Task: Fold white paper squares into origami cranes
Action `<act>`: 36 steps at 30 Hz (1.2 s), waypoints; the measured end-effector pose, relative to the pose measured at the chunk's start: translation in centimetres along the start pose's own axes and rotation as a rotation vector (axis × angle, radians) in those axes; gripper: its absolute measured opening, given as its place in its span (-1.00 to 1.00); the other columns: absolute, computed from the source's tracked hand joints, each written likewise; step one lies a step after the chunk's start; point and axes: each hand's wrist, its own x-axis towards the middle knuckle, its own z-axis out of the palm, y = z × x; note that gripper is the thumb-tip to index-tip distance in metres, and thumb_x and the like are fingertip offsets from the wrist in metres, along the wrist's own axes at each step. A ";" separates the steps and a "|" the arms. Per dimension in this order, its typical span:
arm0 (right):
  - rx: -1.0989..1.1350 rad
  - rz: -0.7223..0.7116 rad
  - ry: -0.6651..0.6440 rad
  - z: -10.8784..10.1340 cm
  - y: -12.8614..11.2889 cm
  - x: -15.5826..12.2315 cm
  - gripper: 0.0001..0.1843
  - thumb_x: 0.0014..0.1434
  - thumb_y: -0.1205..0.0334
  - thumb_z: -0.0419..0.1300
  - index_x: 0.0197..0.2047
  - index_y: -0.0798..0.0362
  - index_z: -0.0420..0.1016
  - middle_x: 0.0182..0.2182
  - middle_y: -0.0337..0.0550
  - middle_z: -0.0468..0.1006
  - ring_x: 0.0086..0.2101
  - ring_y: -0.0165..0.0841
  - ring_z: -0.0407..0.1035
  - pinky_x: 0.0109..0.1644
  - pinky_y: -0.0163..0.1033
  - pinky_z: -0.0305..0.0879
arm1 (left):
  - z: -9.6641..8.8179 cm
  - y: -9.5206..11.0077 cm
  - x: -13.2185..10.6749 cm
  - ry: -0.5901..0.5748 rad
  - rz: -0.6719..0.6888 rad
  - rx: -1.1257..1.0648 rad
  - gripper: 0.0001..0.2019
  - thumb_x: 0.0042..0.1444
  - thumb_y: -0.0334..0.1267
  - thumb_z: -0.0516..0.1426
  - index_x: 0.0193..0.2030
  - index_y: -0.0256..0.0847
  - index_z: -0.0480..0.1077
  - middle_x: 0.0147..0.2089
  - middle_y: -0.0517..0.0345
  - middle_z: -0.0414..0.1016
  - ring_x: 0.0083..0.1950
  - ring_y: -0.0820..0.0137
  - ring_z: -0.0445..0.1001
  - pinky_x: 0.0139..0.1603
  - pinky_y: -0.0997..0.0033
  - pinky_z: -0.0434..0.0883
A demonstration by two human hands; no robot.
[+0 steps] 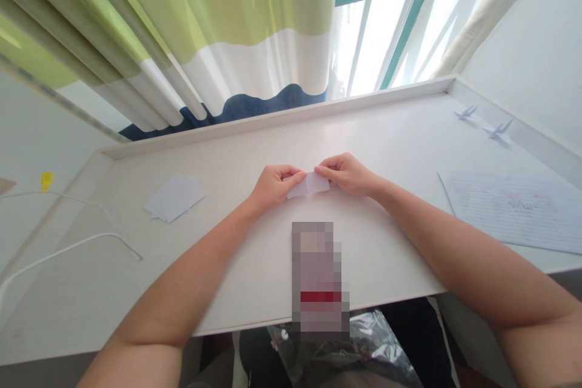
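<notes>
At the far left, a white cable (107,234) curves over the white table (254,279), with a yellow tag (46,181) beyond it. Next comes a loose, overlapping pile of white paper pieces (177,197), well apart from your hands. Your left hand (276,185) pinches the left part of a small creased white paper (314,183) between thumb and fingers, above the middle of the table. Nearer you, a pixelated item (318,267) cannot be made out. Your right hand (349,174) pinches the paper's right part, its thumb and fingertips close together. Further right, two folded paper figures (499,130) stand near the far right corner, and a lined, written sheet (518,203) lies nearer, beside your right forearm.
</notes>
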 end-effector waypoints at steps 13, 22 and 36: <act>-0.087 -0.062 0.086 -0.3 0.3 0.1 -0.48 0.28 -0.21 0.27 -0.44 0.08 0.56 -0.58 -0.25 0.41 -0.53 -0.44 0.19 -0.45 -0.25 0.01 | -1.7 -0.5 0.7 -0.117 -0.133 -0.053 -0.46 0.06 0.26 0.41 -0.27 -0.28 0.67 -0.38 0.00 0.69 -0.37 0.32 0.59 -0.30 0.37 0.48; -0.075 -0.085 0.105 -0.7 0.8 0.3 -0.51 0.30 -0.18 0.27 -0.41 0.08 0.60 -0.57 -0.23 0.47 -0.51 -0.42 0.25 -0.44 -0.26 0.06 | -2.1 -0.4 0.8 -0.158 -0.062 0.040 -0.48 0.23 0.25 0.27 -0.34 -0.25 0.62 -0.36 0.02 0.68 -0.33 0.34 0.57 -0.22 0.38 0.44; 0.260 -0.073 0.127 -0.8 0.7 0.4 -0.67 0.25 0.10 0.39 0.06 -0.06 0.74 -0.23 -0.18 0.71 -0.34 -0.30 0.63 -0.09 -0.09 0.54 | -1.6 -0.2 0.9 0.009 -0.067 -0.164 -0.52 0.16 0.22 0.34 -0.32 -0.25 0.62 -0.37 0.02 0.66 -0.33 0.29 0.63 -0.23 0.33 0.52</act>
